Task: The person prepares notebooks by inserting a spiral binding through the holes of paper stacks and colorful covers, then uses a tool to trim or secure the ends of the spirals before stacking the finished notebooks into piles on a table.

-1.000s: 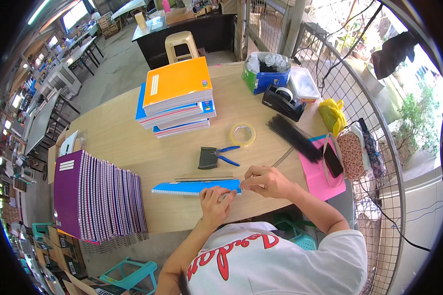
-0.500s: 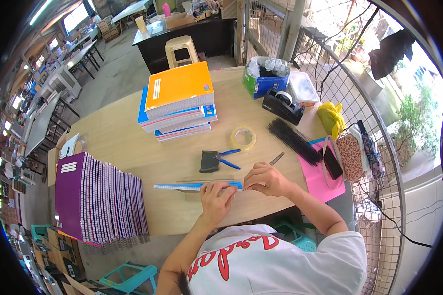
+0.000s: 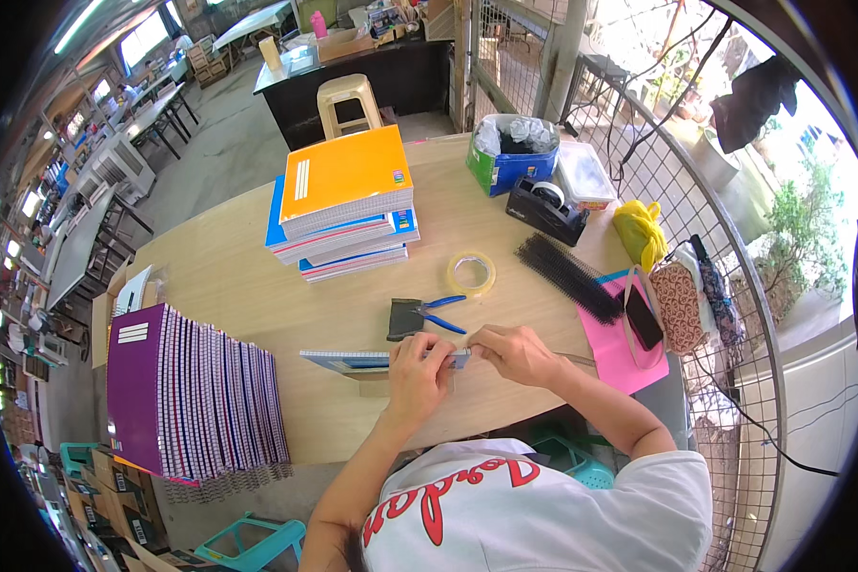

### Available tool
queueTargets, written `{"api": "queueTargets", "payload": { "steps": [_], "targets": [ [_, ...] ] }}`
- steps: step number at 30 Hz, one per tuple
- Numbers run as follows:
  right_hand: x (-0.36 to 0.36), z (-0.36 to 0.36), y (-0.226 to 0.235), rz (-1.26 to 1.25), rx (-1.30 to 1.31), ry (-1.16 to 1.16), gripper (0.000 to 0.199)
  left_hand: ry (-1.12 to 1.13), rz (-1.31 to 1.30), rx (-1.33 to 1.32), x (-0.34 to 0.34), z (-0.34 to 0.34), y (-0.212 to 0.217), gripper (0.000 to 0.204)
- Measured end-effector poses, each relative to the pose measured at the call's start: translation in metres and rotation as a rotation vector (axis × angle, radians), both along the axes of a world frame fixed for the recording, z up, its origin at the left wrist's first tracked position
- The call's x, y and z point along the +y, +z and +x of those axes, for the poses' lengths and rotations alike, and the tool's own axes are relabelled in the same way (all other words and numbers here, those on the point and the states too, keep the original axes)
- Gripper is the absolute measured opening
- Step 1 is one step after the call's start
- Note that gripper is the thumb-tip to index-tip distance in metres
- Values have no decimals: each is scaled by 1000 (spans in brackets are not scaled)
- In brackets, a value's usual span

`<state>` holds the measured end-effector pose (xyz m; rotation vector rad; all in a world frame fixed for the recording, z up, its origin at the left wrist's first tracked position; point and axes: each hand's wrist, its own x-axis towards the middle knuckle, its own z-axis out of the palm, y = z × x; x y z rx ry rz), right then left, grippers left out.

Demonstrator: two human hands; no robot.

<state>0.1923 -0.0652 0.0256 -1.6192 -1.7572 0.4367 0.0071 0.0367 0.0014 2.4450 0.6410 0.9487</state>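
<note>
Presently, the left hand (image 3: 418,370) grips the blue notebook (image 3: 348,361) on edge at the lower centre of the frame. The right hand (image 3: 513,353) has its fingers pinched at the notebook's right end, apparently on a thin wire coil (image 3: 580,359); the fingers obscure the contact. Caution: a slack left grip could misalign the pages; excess right-hand force could bend the coil.

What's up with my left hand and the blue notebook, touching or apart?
Touching. The head view shows the left hand gripping the blue notebook, its fingers lapped over it with no gap showing.
</note>
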Motion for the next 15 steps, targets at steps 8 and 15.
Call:
{"api": "queueTargets", "payload": {
  "steps": [8,15],
  "targets": [
    [4,-14,0,89,-125,-39,24,-23,46,-21,-4,1,-4,15],
    [35,12,-26,45,24,-134,22,-42,48,15,-6,-2,-8,21]
  ]
}}
